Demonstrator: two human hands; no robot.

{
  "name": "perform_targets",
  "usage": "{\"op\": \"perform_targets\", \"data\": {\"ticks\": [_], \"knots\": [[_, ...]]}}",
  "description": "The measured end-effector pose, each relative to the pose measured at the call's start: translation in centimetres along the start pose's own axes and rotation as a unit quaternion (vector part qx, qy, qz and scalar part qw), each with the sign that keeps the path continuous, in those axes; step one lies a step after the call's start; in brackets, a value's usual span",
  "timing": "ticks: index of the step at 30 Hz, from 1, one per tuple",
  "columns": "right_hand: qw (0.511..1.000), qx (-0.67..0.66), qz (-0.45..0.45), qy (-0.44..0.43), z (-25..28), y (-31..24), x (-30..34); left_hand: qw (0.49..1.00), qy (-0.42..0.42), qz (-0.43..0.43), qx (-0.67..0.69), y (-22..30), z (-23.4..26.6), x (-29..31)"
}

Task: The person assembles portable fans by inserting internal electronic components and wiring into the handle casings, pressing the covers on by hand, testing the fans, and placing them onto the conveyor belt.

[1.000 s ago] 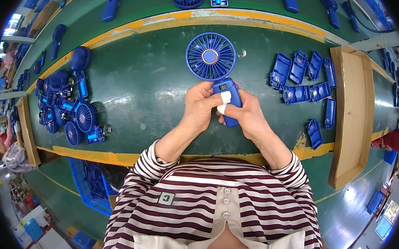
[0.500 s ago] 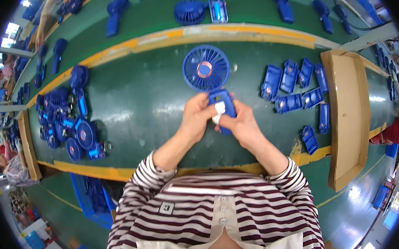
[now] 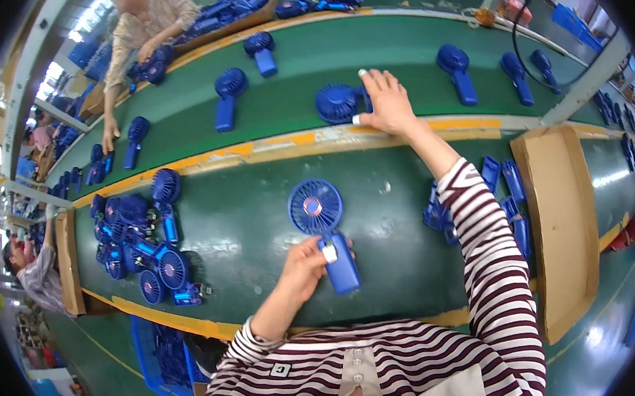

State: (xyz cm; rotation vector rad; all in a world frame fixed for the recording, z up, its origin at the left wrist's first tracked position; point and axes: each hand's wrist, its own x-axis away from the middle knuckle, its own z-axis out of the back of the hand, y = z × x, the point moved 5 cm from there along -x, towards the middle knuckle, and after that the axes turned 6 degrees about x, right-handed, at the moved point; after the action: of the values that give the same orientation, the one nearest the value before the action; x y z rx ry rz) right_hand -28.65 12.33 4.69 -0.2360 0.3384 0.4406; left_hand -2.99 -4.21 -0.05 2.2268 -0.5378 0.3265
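My left hand (image 3: 302,270) is closed around the handle of a blue handheld fan (image 3: 343,267) above the near worktop. Its round grille points away from me, and a white cover is on my thumb. My right hand (image 3: 388,109) reaches over the yellow-edged divider to the green belt, thumb and fingers spread, with white covers on some tips. Under that palm and fingers lies another blue handheld fan (image 3: 336,104); its round head shows, while most of its handle is hidden. Whether the fingers touch it I cannot tell.
Several partly assembled fans (image 3: 132,236) are heaped on the left. Blue handle shells (image 3: 511,181) lie right, partly behind my right sleeve, beside a cardboard tray (image 3: 559,237). More fans (image 3: 457,71) rest along the belt. Across it, a co-worker (image 3: 149,21) handles fans.
My right hand has let go of the held fan and moved forward to the fan on the belt. My left hand keeps its fan. The view has shifted, showing more of the belt's far side.
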Motion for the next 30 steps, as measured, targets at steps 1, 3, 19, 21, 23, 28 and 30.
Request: {"op": "perform_targets", "data": {"ticks": [1, 3, 19, 21, 23, 28, 30], "knots": [[0.997, 0.041, 0.023, -0.053, -1.5, -0.6, -1.3, 1.000, -0.002, 0.015, 0.001, -0.1, 0.2, 0.2], [0.986, 0.067, 0.048, -0.146, -3.6, -1.5, -3.5, 0.999, -0.013, 0.036, -0.003, -0.2, 0.5, 1.0], [0.930, -0.230, 0.239, -0.161, -0.9, -24.4, 5.0, 0.986, -0.033, 0.162, -0.023, -4.8, -0.2, 2.4], [0.944, -0.212, 0.238, -0.088, 2.1, -23.6, 5.4, 0.992, 0.004, 0.123, -0.014, -5.0, 1.5, 1.9], [0.946, -0.257, 0.195, -0.019, 5.7, -21.2, 6.6, 0.995, 0.040, 0.095, 0.010, -3.6, 1.8, 2.0], [0.960, -0.277, 0.024, 0.004, 9.1, -14.9, 15.2, 0.997, 0.036, 0.047, 0.056, -0.7, 0.9, 1.6], [0.969, -0.237, -0.035, -0.066, 8.1, -13.8, 19.8, 0.997, 0.028, 0.040, 0.056, -1.3, 0.6, 1.0]]}}
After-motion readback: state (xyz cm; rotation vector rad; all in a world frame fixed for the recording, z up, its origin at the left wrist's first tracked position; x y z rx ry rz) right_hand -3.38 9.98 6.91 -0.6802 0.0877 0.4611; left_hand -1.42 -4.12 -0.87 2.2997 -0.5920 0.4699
